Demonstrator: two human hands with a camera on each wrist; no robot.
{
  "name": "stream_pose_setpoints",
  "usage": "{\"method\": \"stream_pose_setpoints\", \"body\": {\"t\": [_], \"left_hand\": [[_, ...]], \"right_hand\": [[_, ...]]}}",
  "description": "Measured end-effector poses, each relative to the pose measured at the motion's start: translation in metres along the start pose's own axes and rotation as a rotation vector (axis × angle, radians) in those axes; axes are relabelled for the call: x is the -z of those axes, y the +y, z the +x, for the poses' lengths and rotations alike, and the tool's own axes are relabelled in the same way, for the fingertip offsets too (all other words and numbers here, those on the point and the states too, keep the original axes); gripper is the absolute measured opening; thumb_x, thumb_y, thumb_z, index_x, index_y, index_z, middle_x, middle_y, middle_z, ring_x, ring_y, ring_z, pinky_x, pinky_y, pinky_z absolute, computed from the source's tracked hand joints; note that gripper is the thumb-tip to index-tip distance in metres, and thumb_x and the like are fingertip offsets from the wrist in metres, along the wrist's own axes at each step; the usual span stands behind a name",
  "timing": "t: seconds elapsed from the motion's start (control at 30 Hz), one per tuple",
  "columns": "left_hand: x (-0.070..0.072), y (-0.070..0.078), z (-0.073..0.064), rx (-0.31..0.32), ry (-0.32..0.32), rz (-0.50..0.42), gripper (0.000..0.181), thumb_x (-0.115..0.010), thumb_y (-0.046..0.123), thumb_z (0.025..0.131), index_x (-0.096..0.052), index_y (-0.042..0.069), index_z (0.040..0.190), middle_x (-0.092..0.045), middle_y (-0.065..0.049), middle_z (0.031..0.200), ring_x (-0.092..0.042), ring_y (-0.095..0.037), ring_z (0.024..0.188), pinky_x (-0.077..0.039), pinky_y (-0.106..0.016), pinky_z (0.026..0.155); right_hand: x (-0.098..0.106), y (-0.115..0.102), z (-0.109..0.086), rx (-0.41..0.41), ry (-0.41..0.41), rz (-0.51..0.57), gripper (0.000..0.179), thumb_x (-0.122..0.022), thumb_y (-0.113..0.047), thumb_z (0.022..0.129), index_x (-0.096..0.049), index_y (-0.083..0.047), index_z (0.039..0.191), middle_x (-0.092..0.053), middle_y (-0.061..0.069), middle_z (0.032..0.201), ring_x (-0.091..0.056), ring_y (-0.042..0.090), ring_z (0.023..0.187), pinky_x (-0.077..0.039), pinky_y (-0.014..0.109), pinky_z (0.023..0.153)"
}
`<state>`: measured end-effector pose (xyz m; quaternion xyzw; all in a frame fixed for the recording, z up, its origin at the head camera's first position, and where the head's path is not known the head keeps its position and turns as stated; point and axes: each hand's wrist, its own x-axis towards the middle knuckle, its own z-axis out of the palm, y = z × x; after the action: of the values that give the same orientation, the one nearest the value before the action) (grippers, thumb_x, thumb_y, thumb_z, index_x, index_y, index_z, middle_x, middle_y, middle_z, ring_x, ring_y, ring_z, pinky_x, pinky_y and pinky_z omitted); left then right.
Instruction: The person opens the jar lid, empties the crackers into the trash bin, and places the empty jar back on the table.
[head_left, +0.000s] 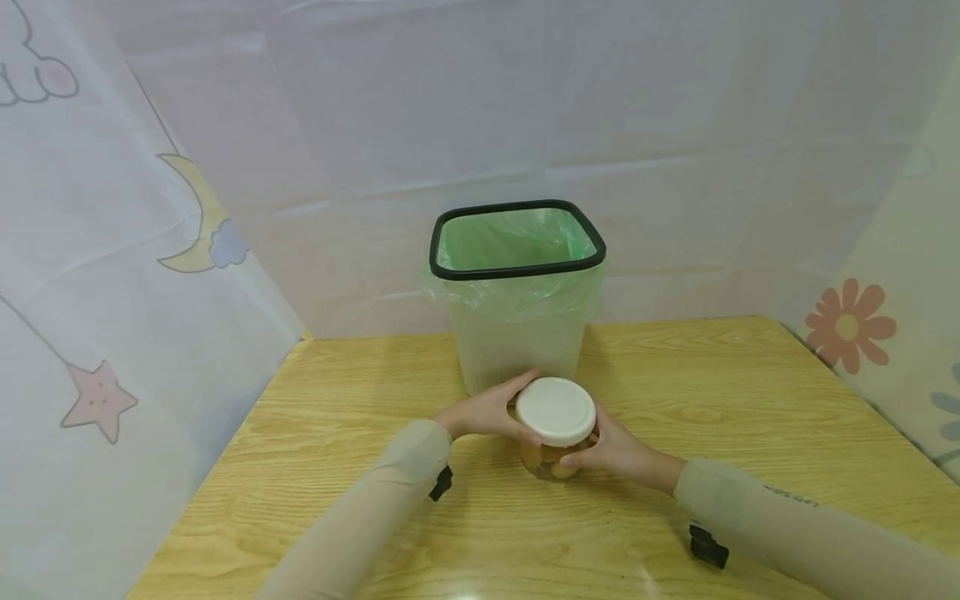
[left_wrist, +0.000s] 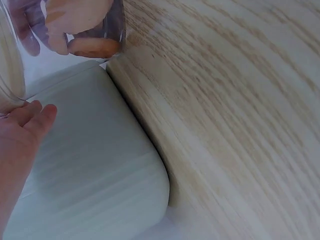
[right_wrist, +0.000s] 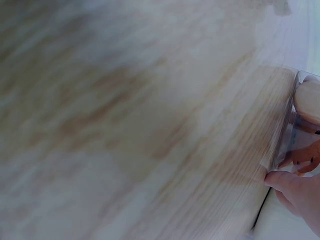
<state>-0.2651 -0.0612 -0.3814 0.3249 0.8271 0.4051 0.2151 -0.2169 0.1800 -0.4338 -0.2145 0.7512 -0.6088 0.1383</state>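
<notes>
A clear jar [head_left: 551, 463] with a round white lid [head_left: 557, 410] stands upright on the wooden table, just in front of a pale bin [head_left: 517, 333]. Brown and tan cookies [left_wrist: 92, 47] show through its wall in the left wrist view. My left hand [head_left: 491, 410] holds the jar from the left, thumb at the front below the lid. From the right, my right hand [head_left: 618, 447] grips the other side, its thumb against the lower front. In the right wrist view, the right thumb [right_wrist: 287, 182] lies along the jar's edge, near a cookie with dark spots [right_wrist: 307, 155].
The bin has a black rim [head_left: 517, 273] and a thin green liner [head_left: 517, 237] folded over its top. It stands near the table's [head_left: 360, 375] back edge. A pale printed cloth [head_left: 360, 167] hangs behind and on both sides.
</notes>
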Motion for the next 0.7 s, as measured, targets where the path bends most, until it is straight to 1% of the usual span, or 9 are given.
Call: {"method": "stream_pose_setpoints", "body": {"t": [0.1, 0.23, 0.33, 0.47, 0.53, 0.7], "left_hand": [[-0.0007, -0.0006, 0.0003, 0.005, 0.004, -0.027, 0.103, -0.081, 0.016, 0.080, -0.013, 0.012, 0.157, -0.016, -0.008, 0.161, -0.016, -0.021, 0.145, -0.017, -0.042, 0.115], [-0.0019, -0.0020, 0.0003, 0.004, 0.014, -0.042, 0.102, -0.081, 0.017, 0.080, -0.015, 0.012, 0.157, -0.017, -0.007, 0.160, -0.018, -0.021, 0.145, -0.018, -0.043, 0.115], [-0.0033, -0.0034, 0.0000, -0.008, 0.030, -0.039, 0.101, -0.082, 0.018, 0.080, -0.017, 0.011, 0.157, -0.020, -0.009, 0.159, -0.020, -0.022, 0.144, -0.020, -0.043, 0.115], [-0.0057, -0.0043, -0.0008, -0.028, 0.054, -0.045, 0.100, -0.082, 0.018, 0.080, -0.019, 0.009, 0.156, -0.022, -0.010, 0.159, -0.022, -0.023, 0.144, -0.021, -0.043, 0.114], [-0.0069, -0.0038, -0.0019, -0.025, 0.062, -0.053, 0.099, -0.082, 0.018, 0.080, -0.019, 0.010, 0.156, -0.022, -0.009, 0.159, -0.022, -0.022, 0.144, -0.022, -0.043, 0.114], [-0.0090, -0.0013, -0.0056, 0.005, 0.074, -0.075, 0.099, -0.081, 0.018, 0.081, -0.018, 0.013, 0.157, -0.020, -0.006, 0.160, -0.019, -0.020, 0.144, -0.020, -0.043, 0.115]], "right_hand": [[-0.0005, -0.0010, -0.0005, -0.004, 0.004, 0.002, 0.111, -0.082, -0.011, 0.080, 0.002, 0.003, 0.152, -0.014, 0.030, 0.153, -0.012, 0.050, 0.140, -0.020, 0.064, 0.108], [-0.0008, -0.0010, -0.0010, 0.013, 0.013, -0.007, 0.110, -0.082, -0.010, 0.078, -0.002, 0.004, 0.152, -0.018, 0.030, 0.152, -0.015, 0.049, 0.140, -0.021, 0.064, 0.108], [-0.0007, -0.0007, -0.0016, 0.031, 0.015, -0.013, 0.110, -0.083, -0.011, 0.077, -0.003, 0.005, 0.151, -0.020, 0.030, 0.151, -0.016, 0.049, 0.139, -0.022, 0.064, 0.107], [-0.0006, -0.0012, -0.0022, 0.038, 0.006, -0.003, 0.111, -0.083, -0.013, 0.078, -0.003, 0.004, 0.152, -0.020, 0.030, 0.151, -0.015, 0.049, 0.139, -0.022, 0.064, 0.107], [-0.0006, -0.0014, -0.0023, 0.041, 0.000, -0.001, 0.111, -0.083, -0.013, 0.078, -0.002, 0.004, 0.152, -0.020, 0.030, 0.151, -0.015, 0.049, 0.139, -0.023, 0.064, 0.107], [-0.0008, -0.0021, -0.0025, 0.044, 0.001, -0.001, 0.110, -0.083, -0.013, 0.078, -0.002, 0.004, 0.152, -0.021, 0.030, 0.151, -0.017, 0.049, 0.139, -0.025, 0.062, 0.107]]}}
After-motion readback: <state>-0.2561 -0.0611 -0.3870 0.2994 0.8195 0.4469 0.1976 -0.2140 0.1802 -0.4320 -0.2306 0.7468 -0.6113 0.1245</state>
